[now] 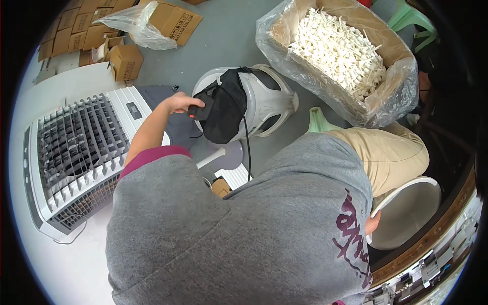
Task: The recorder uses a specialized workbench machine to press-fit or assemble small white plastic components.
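My left hand [180, 103] reaches out to the left, closed on a small black box-shaped device [201, 108] with a red spot near its lower corner. Right beside the device, a black mesh bag [229, 104] is draped over an upturned-looking grey-white plastic stool [269, 99]. From the bag a black cable [247, 147] runs down toward my body. At the lower right, my right hand [373, 222] grips the rim of a white bucket [410, 211], which is tilted with its mouth visible. My shirt hides most of that hand.
On the left stands a white-and-grey air cooler [81, 147]. A plastic-lined carton [391, 96] full of small white pieces [338, 53] sits at the far right, near a green stool [414, 23]. Cardboard boxes [76, 25] are stacked at the far left. A bench edge [424, 244] borders the lower right.
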